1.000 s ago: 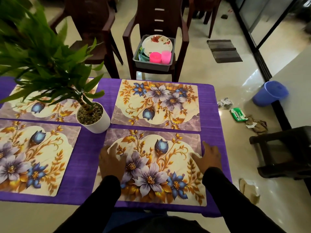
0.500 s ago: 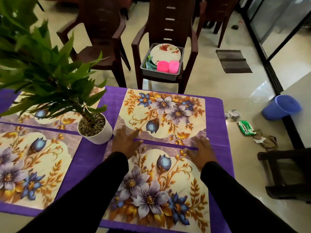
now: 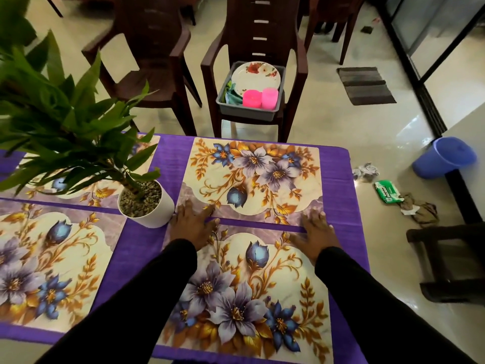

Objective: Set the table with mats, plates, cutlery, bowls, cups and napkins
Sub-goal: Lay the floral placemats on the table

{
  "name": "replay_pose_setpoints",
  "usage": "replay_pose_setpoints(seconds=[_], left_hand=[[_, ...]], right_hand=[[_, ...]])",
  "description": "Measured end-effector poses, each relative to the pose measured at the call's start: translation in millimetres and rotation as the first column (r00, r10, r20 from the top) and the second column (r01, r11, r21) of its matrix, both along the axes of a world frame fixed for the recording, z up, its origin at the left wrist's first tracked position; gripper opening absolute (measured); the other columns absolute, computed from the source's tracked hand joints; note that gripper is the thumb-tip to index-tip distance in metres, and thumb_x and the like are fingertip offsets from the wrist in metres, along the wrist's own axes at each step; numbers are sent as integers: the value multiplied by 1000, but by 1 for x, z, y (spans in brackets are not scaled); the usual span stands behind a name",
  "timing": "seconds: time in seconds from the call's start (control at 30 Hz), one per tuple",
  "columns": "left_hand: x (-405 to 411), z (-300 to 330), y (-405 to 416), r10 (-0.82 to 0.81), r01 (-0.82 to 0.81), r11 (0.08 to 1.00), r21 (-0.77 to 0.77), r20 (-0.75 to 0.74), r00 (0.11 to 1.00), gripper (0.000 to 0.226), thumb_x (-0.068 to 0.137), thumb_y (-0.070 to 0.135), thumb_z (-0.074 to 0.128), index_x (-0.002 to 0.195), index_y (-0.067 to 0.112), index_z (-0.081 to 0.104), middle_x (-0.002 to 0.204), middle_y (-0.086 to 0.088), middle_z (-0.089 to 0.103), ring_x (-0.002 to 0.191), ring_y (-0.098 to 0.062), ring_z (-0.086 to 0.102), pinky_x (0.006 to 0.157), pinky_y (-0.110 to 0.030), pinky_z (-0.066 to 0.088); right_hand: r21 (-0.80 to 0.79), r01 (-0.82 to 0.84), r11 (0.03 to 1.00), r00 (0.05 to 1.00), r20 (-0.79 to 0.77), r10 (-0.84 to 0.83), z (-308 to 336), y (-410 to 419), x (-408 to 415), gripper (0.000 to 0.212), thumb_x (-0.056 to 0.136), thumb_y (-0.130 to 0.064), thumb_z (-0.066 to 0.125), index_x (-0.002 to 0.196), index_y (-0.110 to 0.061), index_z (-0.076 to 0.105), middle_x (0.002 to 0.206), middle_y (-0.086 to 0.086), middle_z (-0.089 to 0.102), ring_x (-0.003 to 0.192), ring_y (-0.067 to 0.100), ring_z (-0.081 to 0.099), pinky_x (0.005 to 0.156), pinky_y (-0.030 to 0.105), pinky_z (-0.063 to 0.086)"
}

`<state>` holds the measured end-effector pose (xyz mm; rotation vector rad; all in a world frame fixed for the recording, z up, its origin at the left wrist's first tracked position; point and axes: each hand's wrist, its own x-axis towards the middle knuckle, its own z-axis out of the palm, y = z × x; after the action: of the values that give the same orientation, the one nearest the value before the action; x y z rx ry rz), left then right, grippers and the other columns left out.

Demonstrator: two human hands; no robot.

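The purple-clothed tabletop carries four floral mats. Both hands lie flat, grip wide and holding nothing: left hand and right hand press where the near mat meets the far mat. Straight beyond them, nearer the right hand, sits the grey tub with a plate.

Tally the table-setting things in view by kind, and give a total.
Mats: 4, near right, far right, near left, far left, partly hidden by the plant
Plates showing in the tub: 1
Pink cups: 2
Total: 7
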<state>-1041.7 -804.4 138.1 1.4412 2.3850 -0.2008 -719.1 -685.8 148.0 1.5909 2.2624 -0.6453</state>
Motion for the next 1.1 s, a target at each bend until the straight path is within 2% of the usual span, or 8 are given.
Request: replay_pose_setpoints(seconds=[0.13, 0.3, 0.43, 0.7, 0.83, 0.97, 1.1], left_hand=[[2, 5, 0, -15, 15, 1000, -18, -2, 1000, 57, 97, 69, 28, 151, 51, 21, 164, -20, 14, 151, -42, 14, 118, -57, 21], [0, 7, -2, -29, 29, 1000, -11, -3, 1000, 57, 97, 69, 29, 151, 51, 22, 164, -20, 16, 150, -43, 18, 117, -58, 24], [3, 8, -7, -32, 32, 999, 10, -9, 999, 59, 95, 69, 34, 150, 50, 24, 162, -22, 18, 149, -43, 21, 116, -58, 27], [2, 10, -9, -18, 17, 999, 30, 29, 999, 58, 95, 68, 36, 150, 51, 27, 163, -20, 18, 149, -41, 20, 117, -57, 26], [0, 6, -7, -26, 25, 998, 50, 19, 999, 56, 96, 67, 38, 149, 50, 28, 162, -21, 20, 149, -41, 22, 116, -57, 27], [-4, 8, -8, -16, 12, 993, 114, 38, 999, 60, 95, 68, 37, 150, 44, 33, 156, -23, 33, 144, -41, 31, 115, -57, 30], [9, 20, -24, 42, -74, 945, 319, 107, 993, 77, 87, 73, 30, 146, 27, 51, 146, -28, 46, 133, -45, 45, 107, -56, 39]], right_hand=[[32, -4, 999, 1000, 7, 4, -2, 0, -1, 84, 88, -74, 41, 152, -23, 21, 164, 7, 7, 152, 33, 1, 120, 52, 21], [17, -9, 1000, 1000, 7, 8, 0, 1, -1, 80, 90, -72, 41, 151, -23, 23, 164, 7, 5, 152, 33, 1, 120, 51, 18], [9, -1, 1000, 1000, -12, 1, -1, 3, 0, 73, 91, -66, 45, 148, -23, 27, 163, 6, 9, 152, 33, 2, 120, 53, 22], [5, 17, 1000, 1000, -2, -17, -3, 2, -1, 77, 91, -65, 48, 150, -23, 22, 164, 6, 6, 152, 33, 0, 119, 53, 24], [0, 12, 1000, 1000, -3, -12, 1, 3, -2, 74, 91, -63, 50, 148, -24, 25, 162, 6, 10, 152, 33, 5, 118, 53, 26], [-7, 102, 995, 988, -115, -103, 9, 1, -7, 76, 92, -57, 55, 153, -24, 23, 165, 5, 12, 152, 29, 7, 121, 51, 21], [4, 121, 993, 945, -307, -114, 17, -19, -13, 73, 93, -50, 58, 154, -28, 24, 165, 7, 14, 152, 27, 8, 120, 45, 19]])
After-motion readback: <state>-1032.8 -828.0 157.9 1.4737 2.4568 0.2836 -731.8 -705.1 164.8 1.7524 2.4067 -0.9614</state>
